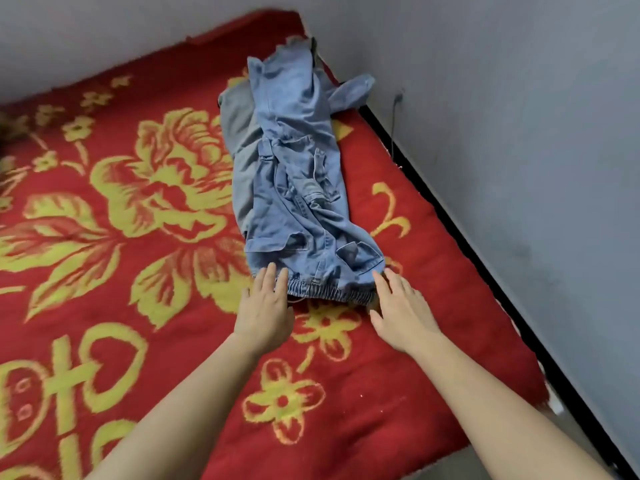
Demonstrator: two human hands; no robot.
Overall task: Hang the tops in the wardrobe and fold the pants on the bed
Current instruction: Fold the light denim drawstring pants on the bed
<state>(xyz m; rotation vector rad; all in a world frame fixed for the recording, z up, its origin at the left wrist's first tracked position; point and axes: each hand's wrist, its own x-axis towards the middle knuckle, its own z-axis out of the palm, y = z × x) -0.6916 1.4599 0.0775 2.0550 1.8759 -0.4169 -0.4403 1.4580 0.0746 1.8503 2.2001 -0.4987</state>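
Note:
Light blue denim pants [298, 188] lie lengthwise on the bed, rumpled, with their elastic waistband [329, 291] nearest me. A grey garment [240, 140] lies partly under their left side. My left hand [265, 313] rests flat with its fingers apart, fingertips touching the left end of the waistband. My right hand [401, 313] lies open at the right end of the waistband, fingertips at its corner. Neither hand grips the cloth.
The bed is covered by a red blanket [121, 237] with large yellow flowers. A grey wall [519, 133] runs along the right side, with a dark gap [450, 220] between it and the bed. Another wall stands behind the bed's far end.

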